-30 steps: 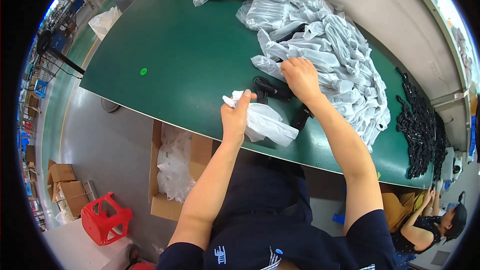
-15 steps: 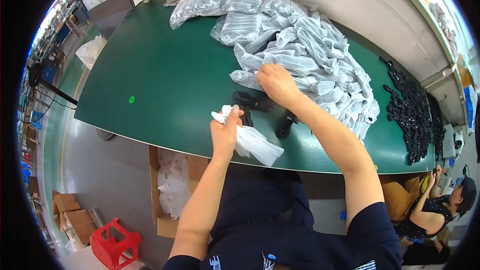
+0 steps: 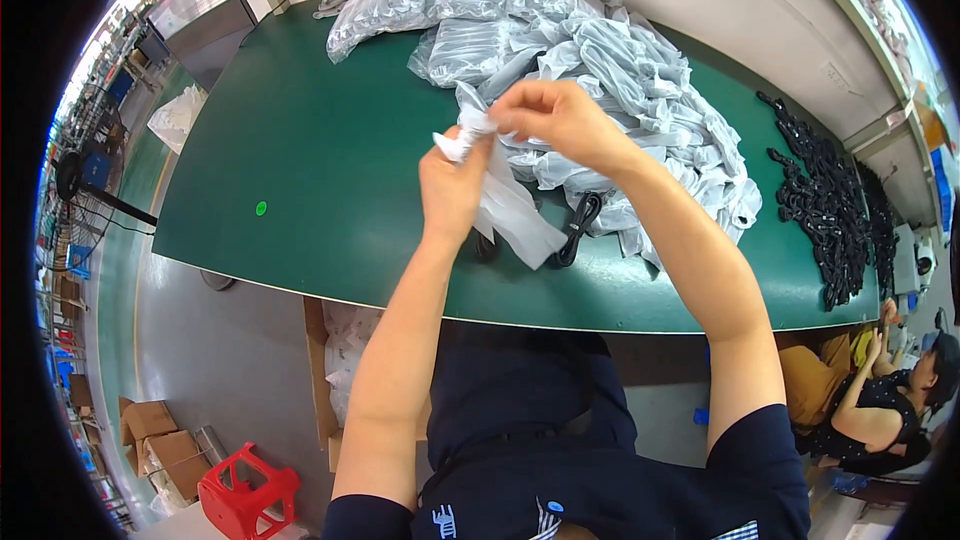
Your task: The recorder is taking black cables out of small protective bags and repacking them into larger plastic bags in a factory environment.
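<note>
My left hand (image 3: 452, 183) is closed around the gathered upper part of a translucent white plastic bag (image 3: 513, 215). The bag's lower end hangs to the right over the green table. My right hand (image 3: 565, 122) is at the bag's crumpled mouth, thumb and fingers pinched on it; the fingertips are slightly blurred. A coiled black cable (image 3: 577, 230) lies just right of the bag, and part of another black cable (image 3: 485, 247) shows beneath it. Behind my right hand spreads a large heap of bagged items (image 3: 640, 100).
Larger filled plastic packs (image 3: 470, 50) sit along the table's (image 3: 300, 160) back. Black cables (image 3: 825, 210) are piled at the right end. Below the front edge stands a cardboard box (image 3: 325, 380) of plastic bags. A red stool (image 3: 245, 495) is at lower left; another person (image 3: 880, 400) sits at right.
My right hand has come left from the heap to the bag's mouth. My left hand has lifted the bag away from the front edge, partly covering the cables.
</note>
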`<state>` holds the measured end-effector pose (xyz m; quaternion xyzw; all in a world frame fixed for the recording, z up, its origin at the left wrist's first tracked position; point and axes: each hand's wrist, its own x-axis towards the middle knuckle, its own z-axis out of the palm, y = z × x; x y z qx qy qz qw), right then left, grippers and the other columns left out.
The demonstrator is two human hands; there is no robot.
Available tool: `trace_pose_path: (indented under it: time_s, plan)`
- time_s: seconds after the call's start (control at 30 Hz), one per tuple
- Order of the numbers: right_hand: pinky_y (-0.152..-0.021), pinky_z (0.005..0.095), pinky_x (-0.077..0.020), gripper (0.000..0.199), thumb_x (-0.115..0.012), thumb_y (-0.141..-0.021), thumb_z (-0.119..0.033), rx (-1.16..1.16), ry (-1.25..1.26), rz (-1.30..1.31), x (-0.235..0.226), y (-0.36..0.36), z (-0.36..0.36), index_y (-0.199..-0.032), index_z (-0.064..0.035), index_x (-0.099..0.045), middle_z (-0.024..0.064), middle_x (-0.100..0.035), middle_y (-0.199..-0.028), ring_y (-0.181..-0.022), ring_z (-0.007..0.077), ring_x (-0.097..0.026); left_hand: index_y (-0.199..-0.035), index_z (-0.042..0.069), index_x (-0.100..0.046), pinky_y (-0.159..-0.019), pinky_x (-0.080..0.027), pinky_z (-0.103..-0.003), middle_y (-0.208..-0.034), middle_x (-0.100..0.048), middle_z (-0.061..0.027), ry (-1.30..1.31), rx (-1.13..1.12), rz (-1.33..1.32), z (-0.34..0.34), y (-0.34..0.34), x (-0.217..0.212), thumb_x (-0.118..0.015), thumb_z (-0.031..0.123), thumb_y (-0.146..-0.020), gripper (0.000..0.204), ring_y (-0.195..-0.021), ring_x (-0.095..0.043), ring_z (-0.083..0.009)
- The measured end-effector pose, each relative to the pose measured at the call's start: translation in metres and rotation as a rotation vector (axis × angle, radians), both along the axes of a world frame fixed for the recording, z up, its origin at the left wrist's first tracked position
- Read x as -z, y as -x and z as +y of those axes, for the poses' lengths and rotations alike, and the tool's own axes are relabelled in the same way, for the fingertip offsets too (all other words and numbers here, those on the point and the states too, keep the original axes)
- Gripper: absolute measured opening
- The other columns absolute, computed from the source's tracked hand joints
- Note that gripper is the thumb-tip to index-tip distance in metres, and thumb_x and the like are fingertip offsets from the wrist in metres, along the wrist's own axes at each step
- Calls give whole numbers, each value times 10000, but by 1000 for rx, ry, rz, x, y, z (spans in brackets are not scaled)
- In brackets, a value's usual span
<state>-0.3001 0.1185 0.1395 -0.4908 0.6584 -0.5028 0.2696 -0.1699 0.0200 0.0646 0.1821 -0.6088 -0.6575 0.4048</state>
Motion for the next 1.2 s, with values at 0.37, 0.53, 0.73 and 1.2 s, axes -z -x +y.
trace_pose_path:
  time_s: [0.37, 0.53, 0.73, 1.2]
  plan:
    - [-667, 378, -483, 111, -649, -794, -141, 382, -16, 1016, 72, 53, 11, -865, -81, -587, 65, -579, -821, -763, 251, -604, -1039, 1, -605, -782, -450, -259, -968, -639, -63, -375, -63, 132, -23, -26, 4, -717, 209, -848, 304, -860, -583, -113]
    - [-636, 308, -447, 170, -681, -805, -205, 461, 37, 385, 18, 68, 8, -820, -47, -620, 53, -623, -739, -671, 162, -563, -971, 1, -601, -750, -502, -301, -911, -663, -130, -385, 53, 132, -30, -21, 12, -640, 254, -901, 265, -808, -627, -170]
    - [-647, 221, -400, 129, -658, -863, -166, 423, 172, 100, -17, 45, 4, -853, -51, -599, -34, -576, -762, -698, 61, -491, -1153, -33, -606, -868, -456, -299, -1015, -657, -96, -103, 132, 104, -25, 5, -33, -582, 281, -941, 380, -967, -594, -157]
    - [-741, 375, -494, 260, -671, -774, -127, 237, -362, 1244, 21, 31, 110, -990, -74, -535, 78, -522, -990, -944, 268, -576, -1135, 48, -557, -784, -489, -299, -1022, -589, -21, -536, 144, 92, -38, -2, 3, -569, 208, -947, 247, -906, -573, -118]
